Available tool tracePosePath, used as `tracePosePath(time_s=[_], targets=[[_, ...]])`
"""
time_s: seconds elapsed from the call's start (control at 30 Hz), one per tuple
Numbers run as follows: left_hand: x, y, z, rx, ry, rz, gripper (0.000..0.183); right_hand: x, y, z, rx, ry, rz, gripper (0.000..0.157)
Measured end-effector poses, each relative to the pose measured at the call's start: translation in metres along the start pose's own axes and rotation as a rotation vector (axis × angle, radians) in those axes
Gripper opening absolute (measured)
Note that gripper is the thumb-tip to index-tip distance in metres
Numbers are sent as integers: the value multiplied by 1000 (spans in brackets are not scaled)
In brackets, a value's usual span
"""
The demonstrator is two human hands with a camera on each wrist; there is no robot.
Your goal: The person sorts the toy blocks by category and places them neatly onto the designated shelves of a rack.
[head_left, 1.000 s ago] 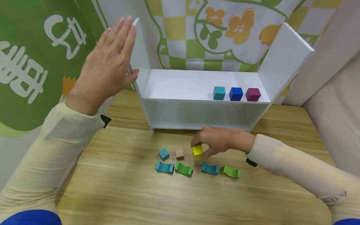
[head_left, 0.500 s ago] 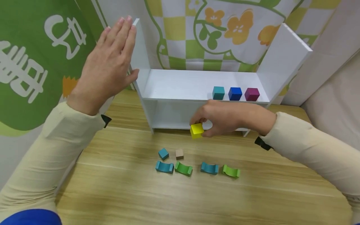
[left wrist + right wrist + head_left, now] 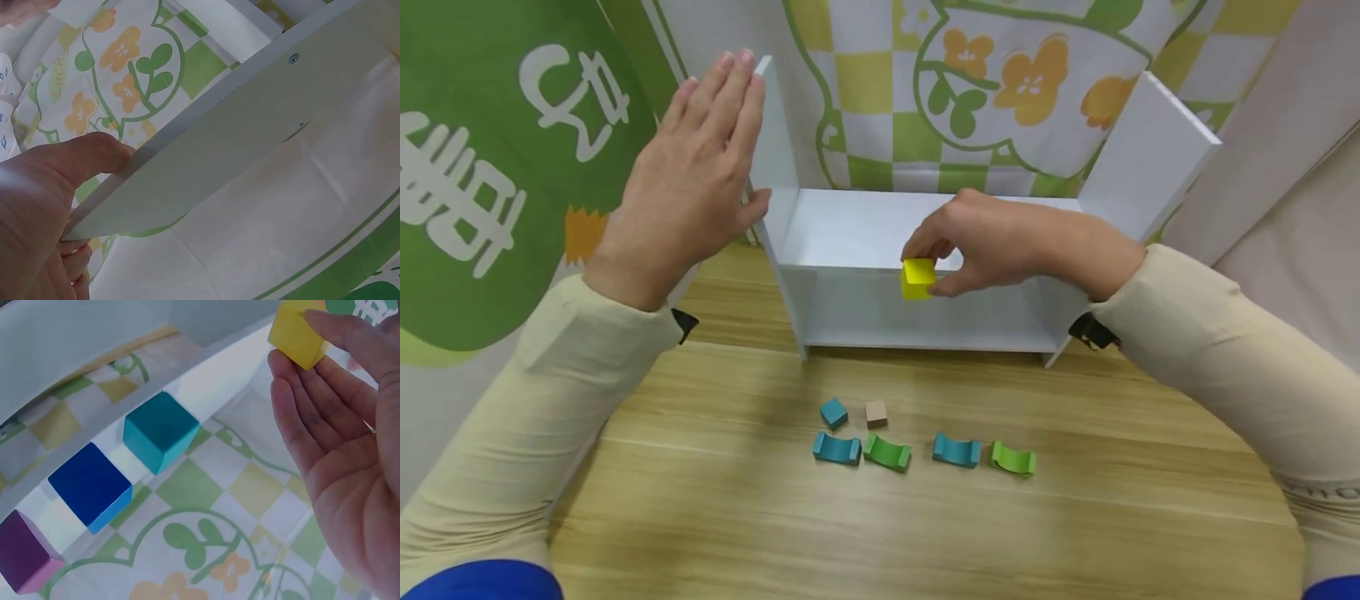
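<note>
A small yellow cube (image 3: 917, 279) is pinched between the thumb and fingers of my right hand (image 3: 1000, 242), held up in front of the white shelf's (image 3: 917, 268) middle board. My left hand (image 3: 688, 167) holds the shelf's left side panel (image 3: 206, 150), its thumb at the front edge and its long fingers along the outside. In the right wrist view, a teal cube (image 3: 161, 431), a blue cube (image 3: 90, 486) and a purple cube (image 3: 26, 553) stand in a row on the board. My right hand hides these three in the head view.
On the wooden table (image 3: 880, 533) lie a small blue cube (image 3: 833, 413) and a plain wood cube (image 3: 876, 414). In front of them are two blue curved blocks (image 3: 837, 449) and two green ones (image 3: 887, 452). A patterned cloth (image 3: 880, 100) hangs behind the shelf.
My right hand has lifted the yellow cube from the table, up and away from me, to the height of the middle board. The left hand stays on the panel.
</note>
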State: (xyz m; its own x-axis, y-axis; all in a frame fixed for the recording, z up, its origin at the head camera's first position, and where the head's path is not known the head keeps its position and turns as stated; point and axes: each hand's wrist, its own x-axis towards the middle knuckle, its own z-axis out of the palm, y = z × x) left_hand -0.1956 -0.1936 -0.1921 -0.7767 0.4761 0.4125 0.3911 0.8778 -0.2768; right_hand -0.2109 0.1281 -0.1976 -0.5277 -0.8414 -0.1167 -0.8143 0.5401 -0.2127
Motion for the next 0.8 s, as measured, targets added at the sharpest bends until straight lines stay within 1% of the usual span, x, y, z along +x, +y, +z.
tracePosePath(time_s=[0.23, 0.43, 0.6, 0.8], targets=[[0, 1, 0, -5, -19, -5, 102, 8, 19, -3, 0, 23, 45, 36], [0, 2, 0, 6, -25, -1, 102, 10, 32, -3, 7, 17, 101, 38], [1, 2, -1, 9, -23, -5, 102, 13, 38, -2, -3, 10, 119, 39], [0, 2, -2, 6, -32, -13, 102, 15, 42, -1, -2, 6, 116, 38]])
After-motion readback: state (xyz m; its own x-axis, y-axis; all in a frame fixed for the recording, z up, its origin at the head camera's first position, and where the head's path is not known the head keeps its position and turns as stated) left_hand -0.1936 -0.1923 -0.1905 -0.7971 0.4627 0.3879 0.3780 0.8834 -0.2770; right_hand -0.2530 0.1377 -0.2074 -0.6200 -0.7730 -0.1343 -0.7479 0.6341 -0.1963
